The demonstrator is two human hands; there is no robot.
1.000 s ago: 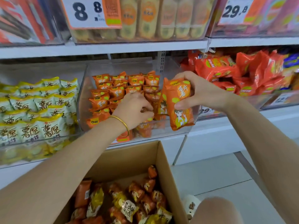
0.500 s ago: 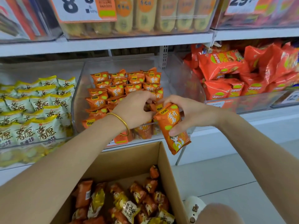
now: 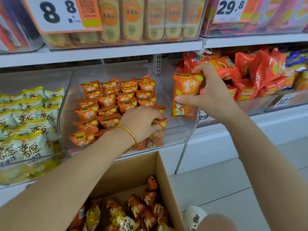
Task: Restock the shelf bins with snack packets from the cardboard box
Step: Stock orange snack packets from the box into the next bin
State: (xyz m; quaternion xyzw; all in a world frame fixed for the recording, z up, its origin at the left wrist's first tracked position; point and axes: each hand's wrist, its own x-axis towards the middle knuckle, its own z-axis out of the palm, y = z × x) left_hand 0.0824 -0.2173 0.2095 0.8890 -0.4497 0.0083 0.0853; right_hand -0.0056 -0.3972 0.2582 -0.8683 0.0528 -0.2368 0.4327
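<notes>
My right hand (image 3: 209, 95) pinches an orange snack packet (image 3: 185, 95) upright above the right end of the clear middle shelf bin (image 3: 176, 130). Rows of the same orange packets (image 3: 106, 100) fill the bin's left and middle. Inside the bin, my left hand (image 3: 141, 123), with a gold bangle on its wrist, has its fingers curled over a packet (image 3: 160, 123) in the front row. Below, the open cardboard box (image 3: 133, 169) holds several orange and yellow packets (image 3: 133, 209).
A bin of pale green and yellow packets (image 3: 25, 117) stands to the left, a bin of red packets (image 3: 250, 77) to the right. Upper bins carry price cards 8.8 (image 3: 56, 12) and 29.8 (image 3: 230, 7). White floor and my shoe (image 3: 194, 217) lie right of the box.
My right hand has lifted its orange packet up and to the right, turning it upright over the bin's right end. My left hand has stayed on the front-row packets.
</notes>
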